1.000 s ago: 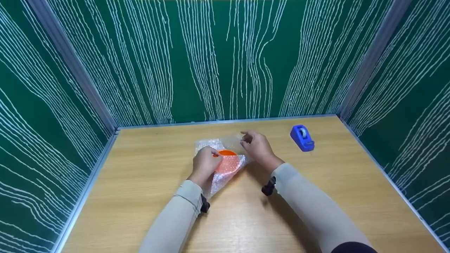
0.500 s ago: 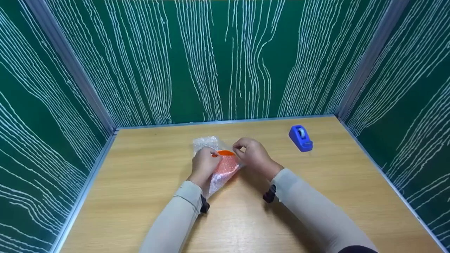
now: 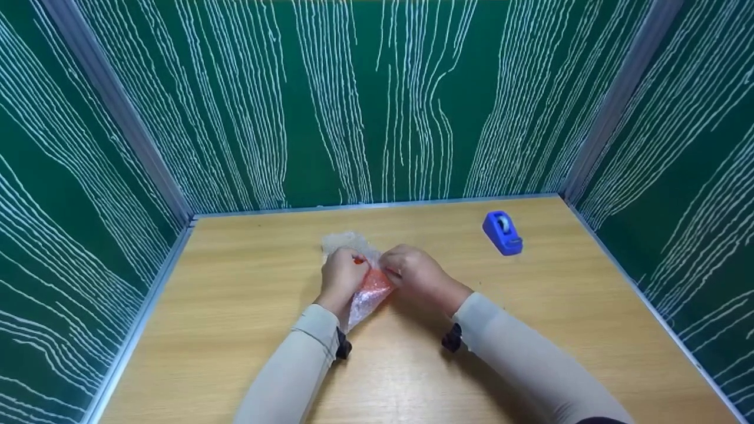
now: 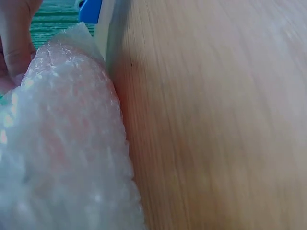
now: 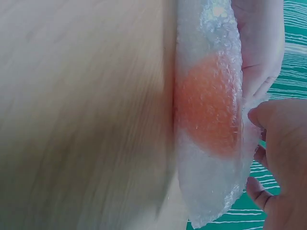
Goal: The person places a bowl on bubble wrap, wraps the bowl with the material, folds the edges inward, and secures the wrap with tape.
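A sheet of clear bubble wrap (image 3: 364, 307) lies around a round orange dish-like object (image 5: 208, 105) on the table. Its orange shows blurred through the bubbles; the exact kind is hidden. My left hand (image 3: 343, 278) pinches the wrap's upper edge at the object's left side, where a bit of bare orange shows. Close on the right, my right hand (image 3: 417, 275) pinches a corner of the wrap, drawn in over the orange object. In the left wrist view, the bubble wrap (image 4: 72, 139) fills the left side, with the fingers (image 4: 17, 57) of my right hand behind it.
A blue tape dispenser (image 3: 502, 233) stands at the back right of the wooden table (image 3: 247, 294). Green panels (image 3: 412, 106) with white wavy lines enclose the table at the back and both sides.
My right hand has come left and nearer with the wrap's right part, covering most of the orange rim. My left hand stays nearly in place.
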Available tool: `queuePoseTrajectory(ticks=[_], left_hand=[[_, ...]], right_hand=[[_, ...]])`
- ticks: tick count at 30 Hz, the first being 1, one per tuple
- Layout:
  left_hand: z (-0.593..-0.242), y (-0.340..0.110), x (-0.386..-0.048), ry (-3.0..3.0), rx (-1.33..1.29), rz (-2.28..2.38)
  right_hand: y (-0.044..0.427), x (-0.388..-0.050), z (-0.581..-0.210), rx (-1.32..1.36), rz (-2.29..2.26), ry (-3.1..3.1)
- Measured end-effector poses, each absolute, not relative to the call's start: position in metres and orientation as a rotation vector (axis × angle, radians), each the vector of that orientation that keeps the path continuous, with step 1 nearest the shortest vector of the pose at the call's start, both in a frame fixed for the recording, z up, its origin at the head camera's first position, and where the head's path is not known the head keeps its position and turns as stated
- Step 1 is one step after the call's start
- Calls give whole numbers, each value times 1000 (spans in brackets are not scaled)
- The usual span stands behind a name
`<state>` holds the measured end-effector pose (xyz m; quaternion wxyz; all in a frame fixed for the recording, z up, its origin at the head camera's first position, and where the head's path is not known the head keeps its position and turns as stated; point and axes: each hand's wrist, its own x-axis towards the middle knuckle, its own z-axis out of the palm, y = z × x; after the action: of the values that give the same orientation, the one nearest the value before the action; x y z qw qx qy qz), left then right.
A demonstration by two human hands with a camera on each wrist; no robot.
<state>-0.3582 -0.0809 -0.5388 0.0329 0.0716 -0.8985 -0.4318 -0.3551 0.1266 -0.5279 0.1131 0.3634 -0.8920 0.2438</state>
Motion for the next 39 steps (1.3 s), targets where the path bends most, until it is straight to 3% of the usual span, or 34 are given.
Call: queuePoseTrajectory(ticks=[9, 19, 39], left_hand=[[-546, -83, -360, -2737, 104, -1189], [-539, -89, -356, -2719, 214, -1448], [-545, -191, -394, -2781, 246, -1583]], right_hand=[[132, -355, -531, 1206, 526, -2669], [139, -355, -529, 1284, 496, -2756], [139, -356, -529, 1370, 448, -2711]])
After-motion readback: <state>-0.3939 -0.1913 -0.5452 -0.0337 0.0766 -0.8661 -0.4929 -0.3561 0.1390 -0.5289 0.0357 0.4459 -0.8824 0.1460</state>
